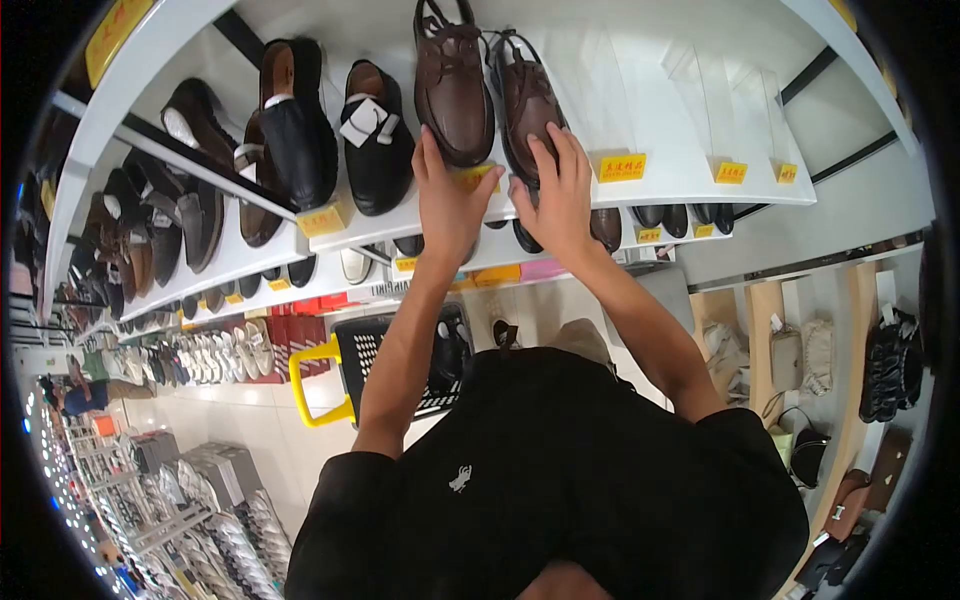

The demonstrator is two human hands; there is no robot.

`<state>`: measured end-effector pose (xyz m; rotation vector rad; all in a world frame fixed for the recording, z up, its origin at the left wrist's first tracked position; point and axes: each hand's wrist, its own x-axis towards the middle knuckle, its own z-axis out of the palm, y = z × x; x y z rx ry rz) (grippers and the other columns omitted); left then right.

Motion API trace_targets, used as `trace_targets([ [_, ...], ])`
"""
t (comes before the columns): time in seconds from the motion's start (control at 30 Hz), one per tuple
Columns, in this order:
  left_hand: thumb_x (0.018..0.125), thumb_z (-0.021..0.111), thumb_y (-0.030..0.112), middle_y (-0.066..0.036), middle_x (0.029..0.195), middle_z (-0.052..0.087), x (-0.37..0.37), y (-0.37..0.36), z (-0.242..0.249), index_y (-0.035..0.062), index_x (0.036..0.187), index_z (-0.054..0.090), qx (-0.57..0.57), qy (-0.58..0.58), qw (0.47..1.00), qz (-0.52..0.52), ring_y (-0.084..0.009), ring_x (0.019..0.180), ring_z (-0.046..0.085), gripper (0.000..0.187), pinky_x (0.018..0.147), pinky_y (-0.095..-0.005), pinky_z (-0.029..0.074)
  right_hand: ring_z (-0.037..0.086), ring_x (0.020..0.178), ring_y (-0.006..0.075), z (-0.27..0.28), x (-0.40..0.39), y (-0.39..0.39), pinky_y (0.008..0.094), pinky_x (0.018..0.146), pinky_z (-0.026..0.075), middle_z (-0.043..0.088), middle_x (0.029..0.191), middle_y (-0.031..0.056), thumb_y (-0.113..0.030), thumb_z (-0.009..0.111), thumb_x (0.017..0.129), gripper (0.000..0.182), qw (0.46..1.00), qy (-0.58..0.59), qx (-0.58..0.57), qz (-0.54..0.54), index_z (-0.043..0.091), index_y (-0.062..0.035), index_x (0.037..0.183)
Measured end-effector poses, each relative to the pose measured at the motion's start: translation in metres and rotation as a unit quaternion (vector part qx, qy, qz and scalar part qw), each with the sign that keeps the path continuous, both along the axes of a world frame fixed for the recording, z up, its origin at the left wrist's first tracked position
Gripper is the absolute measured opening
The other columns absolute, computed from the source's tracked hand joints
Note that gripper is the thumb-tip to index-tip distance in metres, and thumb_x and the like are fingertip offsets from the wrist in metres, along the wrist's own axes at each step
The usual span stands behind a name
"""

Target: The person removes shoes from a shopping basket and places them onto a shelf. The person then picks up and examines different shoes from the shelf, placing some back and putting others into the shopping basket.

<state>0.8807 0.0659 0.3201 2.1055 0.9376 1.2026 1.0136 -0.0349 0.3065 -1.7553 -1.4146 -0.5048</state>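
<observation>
Touching left grip [450,203], right grip [560,203] toe-first: brown shoes [457,98]

"What's on your feed?"

"I see a brown shoe [458,95] and a second brown shoe [527,98], both smooth, with matching laces."

"How are they sitting?"

"Side by side on the white shelf [690,186], toes towards me, near the front edge."

a pale, shiny floor [235,425] lies below white shelves [690,192], near light-wood shelving [860,310] and distant bright lights [57,489].
</observation>
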Motion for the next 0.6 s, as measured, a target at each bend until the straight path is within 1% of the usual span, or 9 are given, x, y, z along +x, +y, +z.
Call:
trace_targets([
  [0.03, 0.077, 0.087, 0.029, -0.029, 0.142, 0.040, -0.001, -0.002, -0.001, -0.0081, 0.151, 0.024, 0.006, 0.003, 1.000, 0.006, -0.0404, 0.125, 0.052, 0.104, 0.104, -0.0422, 0.045, 0.038, 0.134, 0.0466, 0.001, 0.000, -0.001, 0.0541, 0.109, 0.033, 0.041, 0.145, 0.0254, -0.015, 0.071, 0.080, 0.061, 1.000, -0.003, 0.006, 0.002, 0.051, -0.0015, 0.135],
  [0.13, 0.077, 0.086, 0.033, -0.029, 0.141, 0.041, 0.000, -0.006, 0.002, -0.0086, 0.148, 0.028, 0.029, 0.002, 0.999, 0.025, -0.0412, 0.124, 0.053, 0.101, 0.103, -0.0426, 0.046, 0.038, 0.133, 0.0465, 0.001, 0.001, -0.001, 0.0539, 0.109, 0.033, 0.041, 0.145, 0.0259, -0.016, 0.072, 0.082, 0.062, 1.000, -0.003, 0.022, 0.010, 0.047, 0.0027, 0.135],
  [0.3, 0.077, 0.086, 0.034, -0.028, 0.137, 0.044, -0.001, -0.019, 0.002, -0.0097, 0.144, 0.034, 0.014, 0.000, 0.998, 0.056, -0.0424, 0.122, 0.053, 0.095, 0.102, -0.0434, 0.046, 0.038, 0.134, 0.0464, -0.004, 0.004, -0.006, 0.0541, 0.109, 0.032, 0.041, 0.144, 0.0265, -0.019, 0.073, 0.083, 0.061, 0.999, -0.002, 0.040, 0.031, 0.046, 0.0045, 0.133],
  [0.4, 0.078, 0.085, 0.032, -0.028, 0.134, 0.045, -0.001, -0.028, 0.004, -0.0108, 0.143, 0.034, 0.008, 0.009, 0.998, 0.065, -0.0423, 0.121, 0.053, 0.093, 0.102, -0.0434, 0.046, 0.037, 0.135, 0.0462, -0.003, 0.006, -0.009, 0.0543, 0.109, 0.032, 0.041, 0.144, 0.0263, -0.019, 0.074, 0.083, 0.060, 0.998, -0.013, 0.041, 0.037, 0.047, 0.0038, 0.131],
  [0.53, 0.078, 0.085, 0.026, -0.029, 0.135, 0.043, -0.012, -0.023, -0.019, -0.0120, 0.142, 0.032, 0.077, 0.024, 0.996, 0.037, -0.0462, 0.122, 0.050, 0.091, 0.100, -0.0455, 0.046, 0.036, 0.134, 0.0454, -0.009, 0.007, -0.010, 0.0541, 0.110, 0.030, 0.040, 0.144, 0.0254, -0.018, 0.073, 0.083, 0.060, 0.996, -0.019, 0.065, 0.050, 0.047, 0.0034, 0.132],
  [0.57, 0.081, 0.082, 0.022, -0.029, 0.135, 0.044, -0.018, -0.035, -0.019, -0.0096, 0.141, 0.036, 0.075, 0.025, 0.996, 0.036, -0.0461, 0.122, 0.049, 0.082, 0.101, -0.0454, 0.045, 0.036, 0.134, 0.0451, -0.011, 0.007, -0.013, 0.0541, 0.110, 0.030, 0.040, 0.144, 0.0252, -0.018, 0.073, 0.083, 0.060, 0.996, -0.016, 0.072, 0.055, 0.047, 0.0032, 0.132],
  [0.6, 0.082, 0.079, 0.019, -0.028, 0.134, 0.046, -0.026, -0.047, -0.023, -0.0074, 0.139, 0.040, 0.098, 0.019, 0.995, 0.024, -0.0461, 0.122, 0.049, 0.074, 0.102, -0.0453, 0.044, 0.036, 0.134, 0.0442, -0.013, 0.007, -0.017, 0.0539, 0.110, 0.030, 0.039, 0.145, 0.0245, -0.017, 0.074, 0.082, 0.061, 0.993, -0.025, 0.088, 0.071, 0.047, 0.0026, 0.133],
])
